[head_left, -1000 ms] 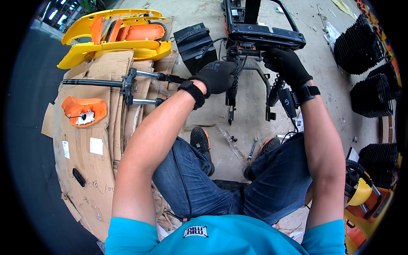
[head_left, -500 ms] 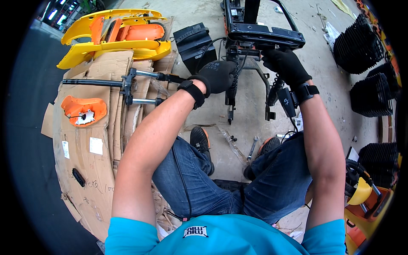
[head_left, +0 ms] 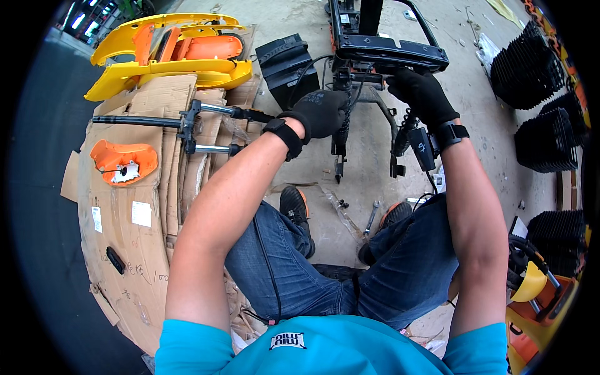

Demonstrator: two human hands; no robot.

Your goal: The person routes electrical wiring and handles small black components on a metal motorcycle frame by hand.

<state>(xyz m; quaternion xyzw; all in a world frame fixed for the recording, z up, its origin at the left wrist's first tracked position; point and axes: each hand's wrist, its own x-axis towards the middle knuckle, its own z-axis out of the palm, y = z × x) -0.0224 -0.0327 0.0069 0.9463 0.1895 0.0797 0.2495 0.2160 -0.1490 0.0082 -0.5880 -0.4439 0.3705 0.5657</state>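
A black vehicle frame with a crossbar stands in front of me on the floor. My left hand, in a black glove, is closed around the upper part of the left coil-spring shock absorber, which hangs upright from the frame. Just under the right end of the crossbar is my gloved right hand, its fingers curled; what they hold is hidden. Below it a second shock absorber shows in part. A black box-shaped part with a cable hangs beside my right wrist.
A black battery-like case stands left of the frame. Flattened cardboard at left bears a fork assembly, an orange shell and yellow body panels. A wrench lies between my feet. Black ribbed baskets stand at right.
Both hands stay almost in place. My right hand has shifted very slightly, and the black box-shaped part beside its wrist has turned a little.
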